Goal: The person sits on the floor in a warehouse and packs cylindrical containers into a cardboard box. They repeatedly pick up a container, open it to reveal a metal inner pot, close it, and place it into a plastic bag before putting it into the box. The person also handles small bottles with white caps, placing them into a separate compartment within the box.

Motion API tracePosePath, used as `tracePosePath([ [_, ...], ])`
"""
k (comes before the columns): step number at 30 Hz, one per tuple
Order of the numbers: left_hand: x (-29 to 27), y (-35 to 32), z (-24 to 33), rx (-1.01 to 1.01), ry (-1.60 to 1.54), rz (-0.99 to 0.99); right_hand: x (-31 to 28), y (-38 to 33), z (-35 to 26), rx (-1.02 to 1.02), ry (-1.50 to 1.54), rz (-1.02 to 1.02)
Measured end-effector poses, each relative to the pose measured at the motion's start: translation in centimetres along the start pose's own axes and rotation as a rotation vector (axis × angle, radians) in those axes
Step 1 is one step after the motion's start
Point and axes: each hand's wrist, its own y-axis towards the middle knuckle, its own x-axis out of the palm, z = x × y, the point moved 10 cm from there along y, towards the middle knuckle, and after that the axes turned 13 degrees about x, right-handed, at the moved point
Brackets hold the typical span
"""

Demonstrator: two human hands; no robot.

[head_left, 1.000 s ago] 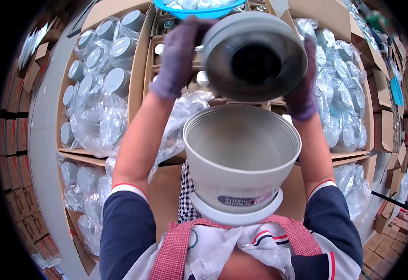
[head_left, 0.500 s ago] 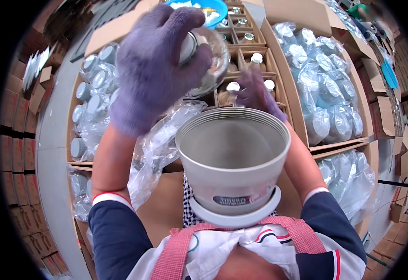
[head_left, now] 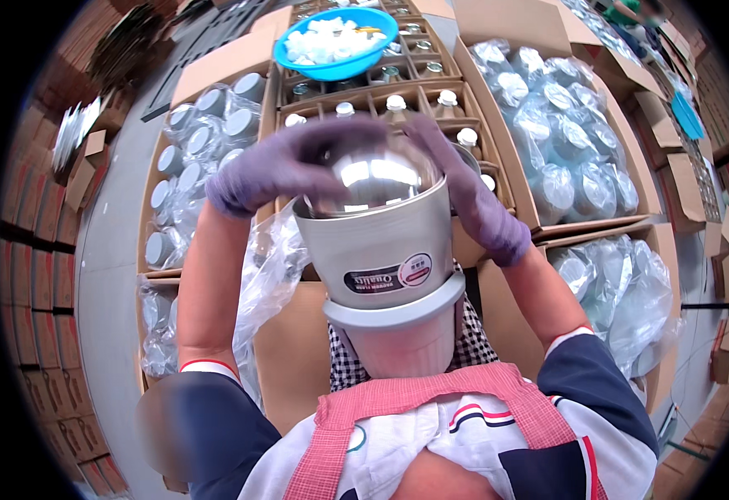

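Note:
A shiny silver flask liner (head_left: 388, 177) with a rounded top sits in the open mouth of a light grey flask body (head_left: 319, 258). My left hand (head_left: 285, 162), in a purple knitted glove, curls over the liner from the left, its fingers blurred. Along the liner's right side lies my gloved right hand (head_left: 479, 196), pressed against it near the body's rim. The body stands tilted in front of my checked apron, with a label on its side and a grey-blue band (head_left: 394, 312) lower down. The liner's lower part is hidden inside the body.
Ahead stands a divided carton (head_left: 502, 171) of white-tipped bottles, with a blue basin (head_left: 337, 73) of small white pieces beyond. Cartons of plastic-wrapped grey cylinders (head_left: 189, 175) flank it on the left, and bagged pale cylinders (head_left: 556, 187) on the right. Loose plastic film (head_left: 269, 267) hangs beside the body.
My left hand has come down with the silver liner onto the grey body. My right hand has moved back from the bottles to the liner's side. The body has tipped.

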Motion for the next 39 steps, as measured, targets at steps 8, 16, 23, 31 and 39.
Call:
tracePosePath([
  [8,-0.5,2.8,-3.8,-0.119,0.147,0.043,-8.8,3.8,21.5,-0.022,-1.493,0.49],
  [16,-6.6,4.8,-21.9,-0.26,-0.101,0.681,-6.2,7.9,24.5,0.279,-1.341,0.156],
  [23,-5.4,4.6,-23.8,-0.124,-0.187,0.679,-6.0,8.6,13.5,-0.043,-0.822,0.443],
  [31,-7.9,-1.2,-2.4,0.037,0.249,0.424,-10.4,7.3,-1.3,-0.184,0.391,0.301],
  [39,-3.5,1.0,2.5,0.41,0.206,0.227,-3.0,4.5,1.2,0.07,0.3,0.162],
])
